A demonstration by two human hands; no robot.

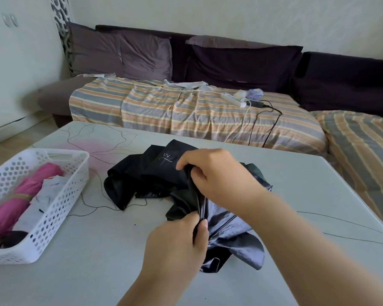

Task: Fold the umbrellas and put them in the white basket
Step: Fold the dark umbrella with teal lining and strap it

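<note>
Both hands down on the black umbrella (164,175), right in the middle of the table (97,250). Right hand (217,175) curled over the canopy near its centre, fingers pinching a bunched pleat just beside the panel printed UV. Left hand (177,241) lower and nearer the camera, thumb and fingers pinched on the same run of fabric where the shiny silver lining showed. Neither hand wide, both clamped on cloth.

Umbrella collapsed but loose: folds spilled out to the left toward the basket and down toward the near edge, nothing yet wrapped tight. Long axis hard to call with shaft and handle buried under fabric; best guess, running from far left to near right, roughly along the line between the two grips.

White basket (60,208) off to the left, on the table's left edge, apart from the black canopy. Already loaded: a rolled pink umbrella (20,195) lying lengthwise, a pale grey one (42,202) just beside it, something dark at the near end.

The key relation, then: basket lying left of both hands, left hand the nearer one. Pleats probably needing gathering round the shaft first, then a short carry leftward, bundle turned to lie along the basket's length beside the other two.
</note>
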